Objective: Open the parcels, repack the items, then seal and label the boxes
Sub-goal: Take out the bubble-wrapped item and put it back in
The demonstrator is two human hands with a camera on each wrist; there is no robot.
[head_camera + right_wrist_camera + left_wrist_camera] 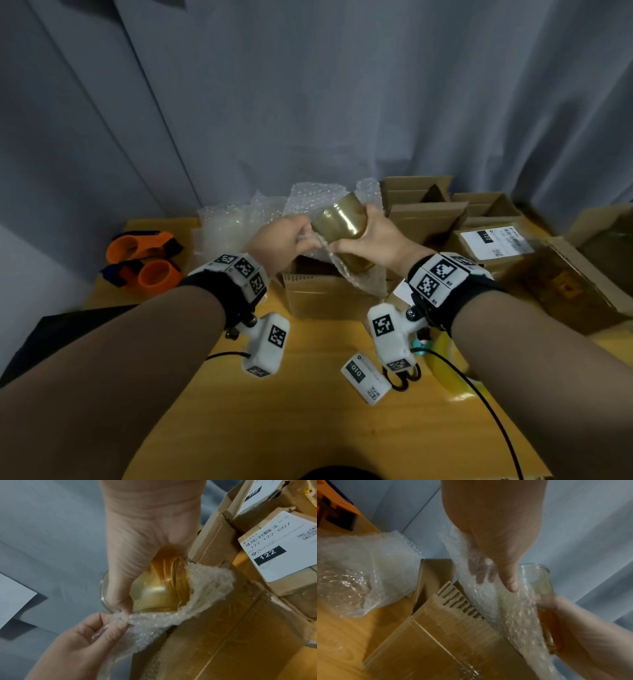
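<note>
An amber drinking glass (342, 226) is held tilted above an open cardboard box (322, 294). My right hand (370, 240) grips the glass (161, 589) around its body. My left hand (291, 240) pinches the edge of a bubble wrap sheet (346, 270) that hangs beside the glass down toward the box. In the left wrist view the thumb presses the bubble wrap sheet (501, 601) with the fingers behind it, next to the glass (537, 578). The box (453, 635) has its flaps up.
Loose bubble wrap (233, 219) lies behind the box. Two orange tape dispensers (144, 257) sit at the left of the yellow table (291, 411). Several cardboard boxes, one with a 122 label (493, 240), crowd the right. A label card (364, 377) lies near me.
</note>
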